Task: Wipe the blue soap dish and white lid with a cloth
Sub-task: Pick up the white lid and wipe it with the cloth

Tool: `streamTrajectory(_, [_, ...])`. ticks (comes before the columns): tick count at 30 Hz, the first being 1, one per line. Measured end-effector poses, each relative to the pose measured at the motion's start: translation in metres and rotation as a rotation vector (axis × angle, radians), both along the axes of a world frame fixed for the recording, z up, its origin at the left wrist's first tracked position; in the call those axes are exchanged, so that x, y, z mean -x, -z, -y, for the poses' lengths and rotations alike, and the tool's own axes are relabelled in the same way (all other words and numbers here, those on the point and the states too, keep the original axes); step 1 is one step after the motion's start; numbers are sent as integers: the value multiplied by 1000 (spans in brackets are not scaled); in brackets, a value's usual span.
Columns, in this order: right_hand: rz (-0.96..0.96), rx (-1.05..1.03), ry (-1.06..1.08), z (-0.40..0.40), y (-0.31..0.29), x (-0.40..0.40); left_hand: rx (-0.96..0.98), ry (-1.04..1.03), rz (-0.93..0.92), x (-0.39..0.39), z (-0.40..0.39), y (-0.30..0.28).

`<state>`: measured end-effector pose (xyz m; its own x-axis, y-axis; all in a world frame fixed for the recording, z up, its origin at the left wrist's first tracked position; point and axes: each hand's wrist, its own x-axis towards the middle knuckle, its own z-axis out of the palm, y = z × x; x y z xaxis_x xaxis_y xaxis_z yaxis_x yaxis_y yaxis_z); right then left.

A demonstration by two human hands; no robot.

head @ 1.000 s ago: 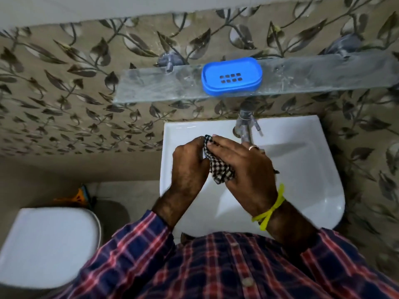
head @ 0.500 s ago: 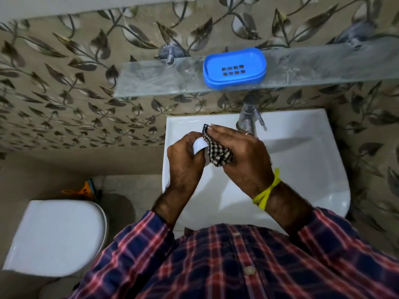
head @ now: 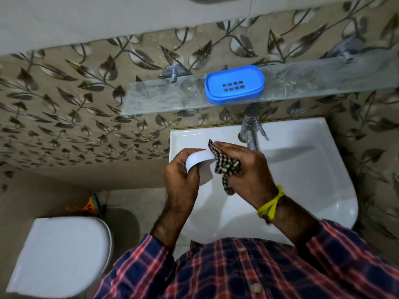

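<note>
A white lid (head: 198, 159) is gripped in a person's left hand (head: 181, 173) above a white sink (head: 306, 169), while the right hand (head: 244, 167) clutches a checked cloth (head: 225, 167) against the lid's end. The blue soap dish (head: 235, 84) sits on a glass shelf (head: 164, 98) above the tap (head: 250, 130).

White lid (head: 199, 159) partly hidden by left hand (head: 180, 175) and cloth (head: 226, 167); toilet (head: 60, 255) cut by left edge.

Person in a plaid shirt (head: 248, 270)
The shirt was navy with red and white checks; a yellow thread band (head: 271, 205) circled the right wrist.
</note>
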<state>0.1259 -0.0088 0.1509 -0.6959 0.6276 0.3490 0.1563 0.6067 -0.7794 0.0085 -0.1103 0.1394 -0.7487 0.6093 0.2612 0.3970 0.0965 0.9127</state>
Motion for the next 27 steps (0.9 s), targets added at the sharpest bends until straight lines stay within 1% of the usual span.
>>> streamTrajectory(3, [-54,-13,-59,9,-5,0,-120,-72,175,5,-1,-2])
streamTrajectory(5, [-75,5,-57,15,-4,-4,-168,-82,223,9,0,-5])
streamTrajectory(7, [-118,49,26,14,-2,2,-186,-96,286,1,-3,-5])
streamTrajectory(9, [-153,79,111,10,-4,10,-225,-102,398,-10,-9,-6])
streamTrajectory(10, [-159,40,133,7,-6,12,-220,-79,436,-11,-11,-6])
streamTrajectory(11, [-149,-36,146,3,-6,10,-182,-37,431,-9,-10,-5])
streamTrajectory(12, [-114,-135,154,1,-4,6,-119,20,362,-5,-8,-4])
streamTrajectory(14, [-24,-270,172,1,-2,-1,75,133,72,2,-5,-7])
streamTrajectory(15, [0,-287,170,3,-1,0,192,169,-83,4,-5,-10])
streamTrajectory(16, [3,-288,151,8,-2,4,293,162,-200,6,-8,-12])
streamTrajectory(17, [-13,-289,122,14,-2,8,376,148,-252,9,-10,-13])
streamTrajectory(18, [-31,-295,94,22,-3,10,405,138,-214,11,-11,-15])
streamTrajectory(19, [-45,-306,63,27,-2,8,391,136,-156,13,-12,-16])
streamTrajectory(21, [-34,-353,-17,32,-1,-4,290,111,-51,18,-8,-16])
streamTrajectory(22, [-19,-364,-46,31,0,-10,269,96,-76,17,-5,-17])
streamTrajectory(24, [9,-261,-58,20,0,-11,272,48,-168,11,-1,-16])
streamTrajectory(26, [47,-155,-38,13,-5,-1,271,-7,-167,8,-2,-15])
streamTrajectory(27, [68,-146,-54,14,-6,2,261,-34,-153,9,-2,-15])
